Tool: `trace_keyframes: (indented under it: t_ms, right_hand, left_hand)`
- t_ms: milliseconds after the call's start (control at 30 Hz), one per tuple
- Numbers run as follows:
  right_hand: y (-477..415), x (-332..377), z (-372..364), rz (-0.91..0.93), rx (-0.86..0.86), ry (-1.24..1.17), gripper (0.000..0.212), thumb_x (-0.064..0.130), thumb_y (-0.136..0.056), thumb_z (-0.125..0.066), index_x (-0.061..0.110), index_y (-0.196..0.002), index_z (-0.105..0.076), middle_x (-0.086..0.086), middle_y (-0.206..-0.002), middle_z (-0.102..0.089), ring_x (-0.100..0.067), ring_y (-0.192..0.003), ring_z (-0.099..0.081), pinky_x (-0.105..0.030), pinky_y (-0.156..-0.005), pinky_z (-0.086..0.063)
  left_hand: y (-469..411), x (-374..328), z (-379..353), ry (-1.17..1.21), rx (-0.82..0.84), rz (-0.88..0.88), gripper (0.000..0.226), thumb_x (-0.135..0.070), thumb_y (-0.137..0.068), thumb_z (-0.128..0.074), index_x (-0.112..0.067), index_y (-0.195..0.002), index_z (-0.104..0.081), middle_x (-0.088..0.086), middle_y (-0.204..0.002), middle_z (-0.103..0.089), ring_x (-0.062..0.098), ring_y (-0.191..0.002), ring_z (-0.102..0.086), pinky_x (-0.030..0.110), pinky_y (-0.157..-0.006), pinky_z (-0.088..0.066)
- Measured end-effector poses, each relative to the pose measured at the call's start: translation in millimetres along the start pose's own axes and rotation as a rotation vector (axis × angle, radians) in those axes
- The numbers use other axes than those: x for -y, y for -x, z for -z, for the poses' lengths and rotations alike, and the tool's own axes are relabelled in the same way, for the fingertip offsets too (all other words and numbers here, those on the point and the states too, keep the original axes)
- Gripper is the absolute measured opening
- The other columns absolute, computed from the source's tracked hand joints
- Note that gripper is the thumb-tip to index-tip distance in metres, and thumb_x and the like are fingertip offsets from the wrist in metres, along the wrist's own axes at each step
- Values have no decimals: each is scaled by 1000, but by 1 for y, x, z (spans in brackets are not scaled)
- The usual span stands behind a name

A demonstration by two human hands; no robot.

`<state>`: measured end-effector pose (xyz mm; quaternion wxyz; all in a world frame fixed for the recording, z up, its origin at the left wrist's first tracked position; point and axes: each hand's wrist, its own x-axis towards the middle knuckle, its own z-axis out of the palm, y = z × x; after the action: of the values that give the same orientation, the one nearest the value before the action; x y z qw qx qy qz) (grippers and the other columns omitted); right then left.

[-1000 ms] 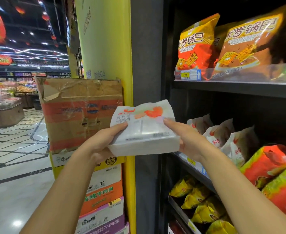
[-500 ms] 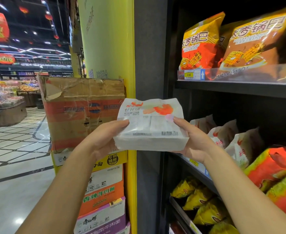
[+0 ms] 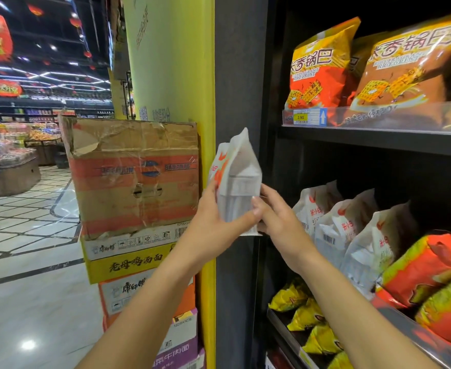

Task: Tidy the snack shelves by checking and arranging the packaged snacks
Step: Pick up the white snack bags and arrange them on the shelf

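Now, from the head view, the white snack packet [image 3: 239, 182] stands upright and edge-on between both grips, in mid-air. The left grip [image 3: 213, 222] curls its fingers [image 3: 210, 191] round the lower left face; the right grip [image 3: 279, 222] pinches the lower right edge, thumb in front. Matching white packets [image 3: 349, 227] stand in a row just right of the right grip. Best to hold lightly, keep it upright, and slide it in beside the leftmost one.

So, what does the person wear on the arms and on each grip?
Nothing that shows. The left arm and right arm are bare, with no sleeve in view. The left grip and right grip show no glove, ring or watch.
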<state>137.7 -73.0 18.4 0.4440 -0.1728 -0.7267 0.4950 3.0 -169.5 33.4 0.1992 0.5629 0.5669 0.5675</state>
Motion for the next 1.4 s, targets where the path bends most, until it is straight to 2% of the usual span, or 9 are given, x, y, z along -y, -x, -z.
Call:
trace_keyframes:
  t_ms: [100, 367, 533, 700, 833, 933, 1067, 1233, 1400]
  right_hand:
    - [3, -7, 0, -14, 64, 9, 33, 41, -108, -44, 47, -141, -48, 21, -140, -62, 2, -126, -62, -27, -101, -57]
    - [-2, -16, 8, 82, -67, 102, 26, 19, -105, -61, 33, -126, -67, 9, -127, -72, -12, -121, -67, -35, -93, -62]
    - [-12, -20, 23, -8, -223, 222, 31, 28, -97, -73, 28, -126, -63, 13, -119, -69, -7, -113, -67, -19, -86, -60]
    - [-16, -12, 37, -206, -98, -29, 60, 47, -84, -71, 23, -137, -58, 2, -128, -72, -15, -115, -72, -34, -95, -62]
    - [-11, 1, 44, -343, 96, -324, 49, 44, -95, -59, 21, -139, -62, -6, -132, -72, -25, -124, -69, -49, -102, -56]
    - [-10, 9, 47, -406, 120, -408, 43, 43, -95, -58, 23, -132, -66, -8, -130, -74, -27, -120, -71, -50, -102, -56]
    - [-12, 20, 49, -430, 66, -415, 37, 43, -99, -59, 22, -129, -65, -7, -120, -78, -23, -102, -78, -40, -75, -65]
    - [-14, 25, 49, -456, 16, -388, 38, 44, -101, -61, 23, -133, -64, -6, -123, -77, -23, -107, -76, -45, -88, -63]
    - [-15, 24, 49, -436, -16, -364, 44, 42, -95, -66, 23, -134, -64, -7, -124, -77, -27, -117, -73, -50, -98, -58]
  left_hand:
    - [-1, 7, 3, 31, -98, 33, 106, -52, -74, -90, -33, -155, -23, -22, -133, -50, -2, -120, -57, 17, -81, -53]
    - [-2, 22, 16, 41, -233, 23, 73, -27, -84, -87, -28, -143, -44, -15, -126, -60, 6, -115, -63, 13, -67, -55]
    - [2, 27, 32, 237, -122, 64, 60, -19, -88, -82, -31, -140, -55, -10, -127, -74, 11, -115, -72, 26, -86, -56]
    - [1, 30, 48, 461, -20, 116, 69, -19, -72, -81, -19, -137, -61, 1, -123, -77, 24, -116, -73, 33, -90, -54]
    - [1, 30, 55, 574, 56, 149, 82, -38, -63, -78, -16, -140, -61, 8, -126, -75, 21, -105, -74, 33, -79, -60]
    - [1, 25, 57, 625, 80, 205, 59, -33, -72, -75, -16, -128, -67, 8, -116, -78, 19, -94, -76, 34, -74, -64]
    - [-2, 13, 60, 593, 63, 297, 49, -40, -85, -70, -23, -131, -67, 9, -127, -76, 24, -108, -71, 45, -94, -57]
    - [-9, 3, 65, 526, 48, 343, 28, -37, -101, -58, -26, -124, -70, 5, -121, -78, 23, -105, -72, 51, -101, -55]
    - [-13, 5, 70, 409, 75, 304, 34, -36, -102, -63, -19, -131, -69, 4, -124, -77, 21, -106, -75, 43, -88, -60]
